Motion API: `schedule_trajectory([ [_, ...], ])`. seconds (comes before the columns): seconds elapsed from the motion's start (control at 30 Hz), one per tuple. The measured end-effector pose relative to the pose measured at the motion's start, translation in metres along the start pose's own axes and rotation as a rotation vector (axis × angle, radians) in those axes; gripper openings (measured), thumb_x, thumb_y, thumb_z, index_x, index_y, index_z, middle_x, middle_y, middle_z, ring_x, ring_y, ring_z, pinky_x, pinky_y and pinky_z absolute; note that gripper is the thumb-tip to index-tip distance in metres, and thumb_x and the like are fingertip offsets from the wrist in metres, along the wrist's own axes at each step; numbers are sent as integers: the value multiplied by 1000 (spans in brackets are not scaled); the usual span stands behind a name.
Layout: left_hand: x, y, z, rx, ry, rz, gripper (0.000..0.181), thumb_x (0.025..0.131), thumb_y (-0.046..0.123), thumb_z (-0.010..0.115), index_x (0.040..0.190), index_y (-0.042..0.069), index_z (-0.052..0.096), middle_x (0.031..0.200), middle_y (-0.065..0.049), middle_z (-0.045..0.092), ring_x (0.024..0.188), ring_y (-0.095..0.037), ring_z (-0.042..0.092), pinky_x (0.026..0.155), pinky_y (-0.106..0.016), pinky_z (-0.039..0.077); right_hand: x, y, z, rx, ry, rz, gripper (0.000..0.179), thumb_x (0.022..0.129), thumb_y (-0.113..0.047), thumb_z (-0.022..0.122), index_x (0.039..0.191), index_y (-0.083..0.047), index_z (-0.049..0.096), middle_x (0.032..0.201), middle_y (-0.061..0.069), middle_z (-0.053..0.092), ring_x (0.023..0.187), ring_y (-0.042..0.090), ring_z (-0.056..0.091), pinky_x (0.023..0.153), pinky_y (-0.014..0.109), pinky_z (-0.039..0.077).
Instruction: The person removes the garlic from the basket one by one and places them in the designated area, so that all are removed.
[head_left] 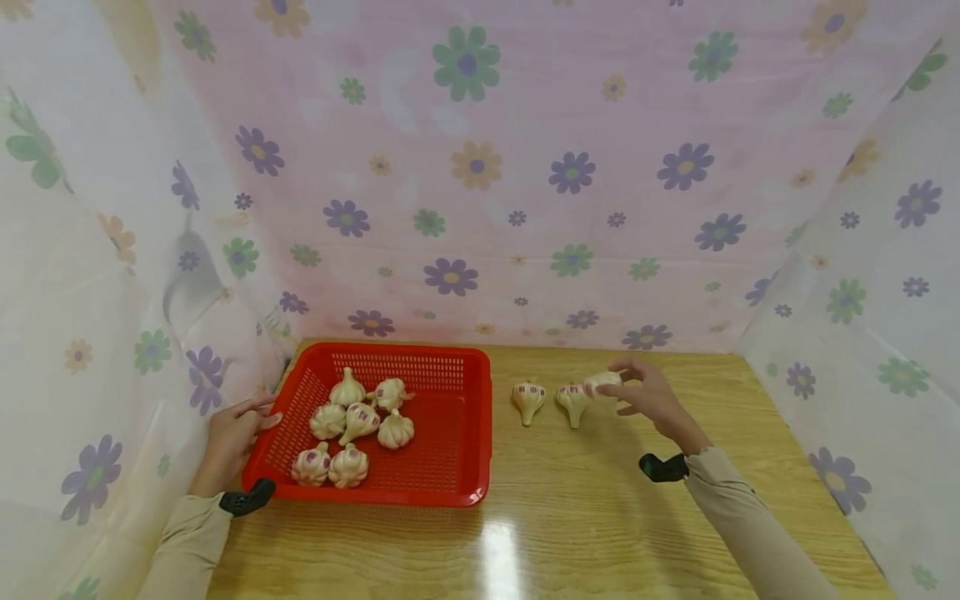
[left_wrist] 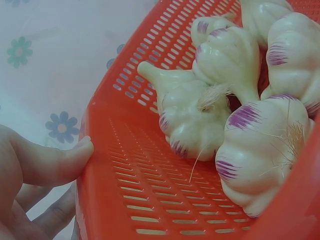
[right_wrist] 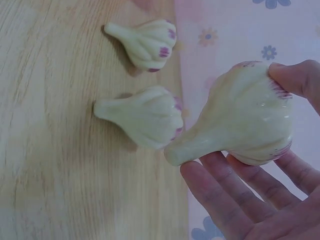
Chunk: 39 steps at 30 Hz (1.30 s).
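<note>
My right hand (head_left: 651, 403) holds a garlic bulb (right_wrist: 250, 115) between thumb and fingers, its stem pointing left in the right wrist view. Two more bulbs lie on the table beside it: one garlic bulb (head_left: 573, 402) right by the held one, and another garlic bulb (head_left: 528, 400) farther left. At the left, my left hand (head_left: 231, 442) grips the side rim of a red plastic basket (head_left: 450, 497), thumb on the rim and fingers outside, partly hidden. Several garlic bulbs (head_left: 361, 421) with purple streaks sit in the basket, mostly toward its left half.
The wooden table (head_left: 585, 525) carries the basket on its left side. Patterned cloth (head_left: 517, 167) with flowers stands behind the table and along both sides. A dark wrist-worn device (head_left: 663, 468) is on the right wrist, another wrist device (head_left: 249, 497) on the left.
</note>
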<state>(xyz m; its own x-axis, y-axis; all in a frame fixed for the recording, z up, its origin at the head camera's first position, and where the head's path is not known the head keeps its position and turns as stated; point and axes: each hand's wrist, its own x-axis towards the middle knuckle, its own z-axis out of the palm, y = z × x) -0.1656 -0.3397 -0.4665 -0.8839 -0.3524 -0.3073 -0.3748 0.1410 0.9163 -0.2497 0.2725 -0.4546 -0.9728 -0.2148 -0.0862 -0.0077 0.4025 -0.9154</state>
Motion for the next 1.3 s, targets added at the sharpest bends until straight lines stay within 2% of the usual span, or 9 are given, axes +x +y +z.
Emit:
schedule_trajectory([
  [0.17,0,0,0,31,0,0,52,91,13,55,141,2,43,101,0,56,76,-11,62,68,-32,55,2,11,-3,9,26,30,63,85,-28,71,130,3,42,119,26,41,91,32,57,74,51,53],
  [0.33,1,-1,0,35,0,2,52,92,14,55,141,2,43,109,-7,55,77,-12,62,69,-33,55,2,17,-7,8,54,70,68,85,-33,71,132,4,38,123,27,40,94,36,55,75,48,54],
  [0.53,1,0,0,27,0,3,52,92,13,56,140,1,43,105,-4,56,76,-12,62,68,-33,55,3,22,-8,2,66,103,69,86,-33,70,132,5,36,123,27,40,91,33,56,78,50,53],
  [0.73,0,0,0,16,-5,0,52,92,13,56,141,1,43,108,-8,55,77,-13,62,69,-34,55,7,35,-8,20,85,131,69,86,-34,70,131,5,36,120,26,40,97,45,52,79,52,51],
  [1.03,2,1,2,-10,8,18,53,89,11,60,138,-1,45,94,5,59,74,-10,62,66,-30,55,11,59,-8,45,123,171,79,86,-38,69,137,7,29,122,28,39,100,46,51,81,51,51],
  [1.17,2,0,1,-2,8,10,53,90,12,59,139,0,45,96,3,59,75,-11,62,67,-31,55,13,64,-5,51,145,185,78,86,-37,69,136,7,29,118,27,42,97,45,54,80,50,52],
  [1.3,0,0,1,12,-2,3,53,91,13,57,141,1,43,103,-4,58,78,-13,62,69,-33,55,17,67,-2,43,159,183,75,87,-36,68,134,9,30,114,27,44,92,45,57,79,50,52],
])
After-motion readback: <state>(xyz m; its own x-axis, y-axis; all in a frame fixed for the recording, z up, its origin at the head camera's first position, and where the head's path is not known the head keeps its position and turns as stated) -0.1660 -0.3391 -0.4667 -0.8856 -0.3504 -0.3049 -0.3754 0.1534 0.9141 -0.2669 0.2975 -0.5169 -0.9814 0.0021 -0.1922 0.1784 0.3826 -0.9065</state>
